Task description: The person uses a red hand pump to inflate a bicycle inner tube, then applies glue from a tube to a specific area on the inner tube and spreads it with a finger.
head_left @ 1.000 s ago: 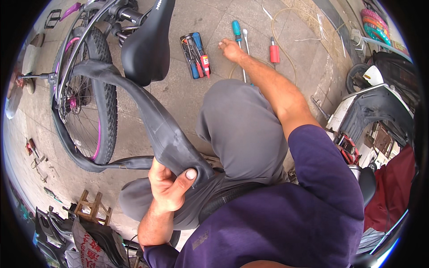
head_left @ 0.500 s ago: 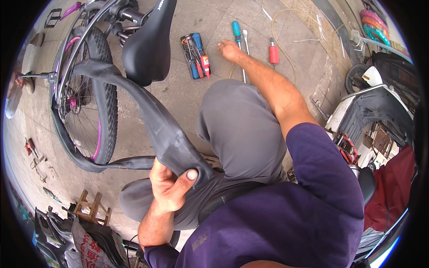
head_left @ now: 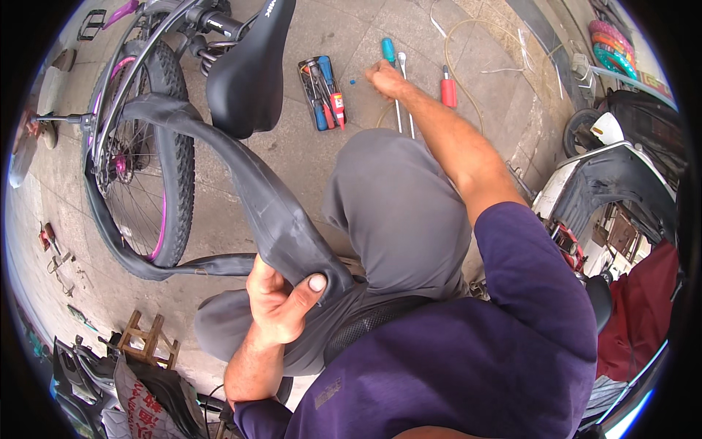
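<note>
My left hand pinches a dark grey inner tube over my lap, thumb on top. The tube loops back around the rear wheel of a bicycle with pink rims. My right hand reaches out low over the paving, its fingers drawn together; whatever they may hold is hidden. Just left of it lies a tiny blue piece. Beside the hand are a teal-handled screwdriver, partly covered by it, and a metal rod-like tool.
A black tray of tools with a red-and-white tube lies beyond my knee. Farther right are a red-handled tool and a thin looped hose. The black saddle overhangs the left; a small wooden stool and a scooter flank me.
My right hand has shifted slightly right, toward the teal screwdriver. The tiny blue piece now shows on the paving. My left hand keeps its grip on the inner tube.
</note>
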`<state>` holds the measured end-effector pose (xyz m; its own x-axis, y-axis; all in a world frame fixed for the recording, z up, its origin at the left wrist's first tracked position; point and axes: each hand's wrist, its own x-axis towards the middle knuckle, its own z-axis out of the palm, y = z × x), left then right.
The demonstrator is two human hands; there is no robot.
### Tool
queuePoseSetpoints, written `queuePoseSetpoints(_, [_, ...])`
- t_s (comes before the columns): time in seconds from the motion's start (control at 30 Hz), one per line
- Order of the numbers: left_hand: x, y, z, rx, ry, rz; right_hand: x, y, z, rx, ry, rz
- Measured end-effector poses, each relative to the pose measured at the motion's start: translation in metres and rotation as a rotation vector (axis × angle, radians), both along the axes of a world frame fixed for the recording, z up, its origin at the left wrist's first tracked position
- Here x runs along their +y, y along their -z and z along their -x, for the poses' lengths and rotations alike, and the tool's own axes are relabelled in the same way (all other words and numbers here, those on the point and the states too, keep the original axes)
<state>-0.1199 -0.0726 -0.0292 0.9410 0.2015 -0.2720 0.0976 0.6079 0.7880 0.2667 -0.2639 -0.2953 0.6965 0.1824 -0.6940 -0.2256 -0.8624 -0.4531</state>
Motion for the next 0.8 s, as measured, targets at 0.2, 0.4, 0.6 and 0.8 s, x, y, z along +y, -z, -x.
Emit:
queuePoseSetpoints(0.2, [0.004, -0.001, -0.008, -0.023, 0.023, 0.037, 0.01, -0.112, 0.015, -0.047, -0.053, -0.391])
queuePoseSetpoints(0.4, [0.002, -0.013, -0.037, 0.0, 0.065, 0.025, 0.017, -0.325, 0.096, -0.079, -0.375, -0.761])
queuePoseSetpoints(0.6, [-0.003, -0.013, -0.047, -0.037, 0.047, 0.094, 0.055, -0.396, 0.153, -0.415, -1.031, -0.6])
queuePoseSetpoints(0.8, [-0.001, -0.016, -0.055, -0.006, 0.096, 0.176, 0.074, -0.399, 0.165, -0.428, -1.091, -0.404])
